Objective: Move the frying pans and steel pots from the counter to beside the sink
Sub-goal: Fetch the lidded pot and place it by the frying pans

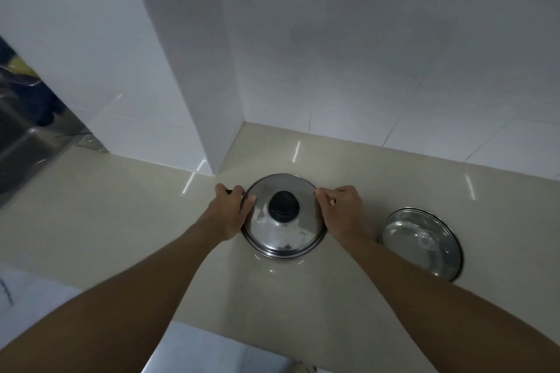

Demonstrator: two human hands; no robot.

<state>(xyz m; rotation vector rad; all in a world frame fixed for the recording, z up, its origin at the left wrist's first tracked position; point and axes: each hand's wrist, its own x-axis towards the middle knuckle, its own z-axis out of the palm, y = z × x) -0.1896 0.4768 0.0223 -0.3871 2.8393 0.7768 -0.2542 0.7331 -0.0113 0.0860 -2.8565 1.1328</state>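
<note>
At frame centre the lidded steel pot (284, 216) sits on the counter (106, 221), left hand (231, 212) and right hand (339, 212) each closed on a side handle; recommend a level lift toward the sink (27, 145) at left, keeping the lid seated.

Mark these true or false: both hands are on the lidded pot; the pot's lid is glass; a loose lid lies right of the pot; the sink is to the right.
1. Both hands, left hand and right hand, are on the pot: true.
2. The pot's lid is glass: false, it is steel with a black knob.
3. A loose glass lid lies right of the pot: true.
4. The sink is to the right: false, far left.
</note>
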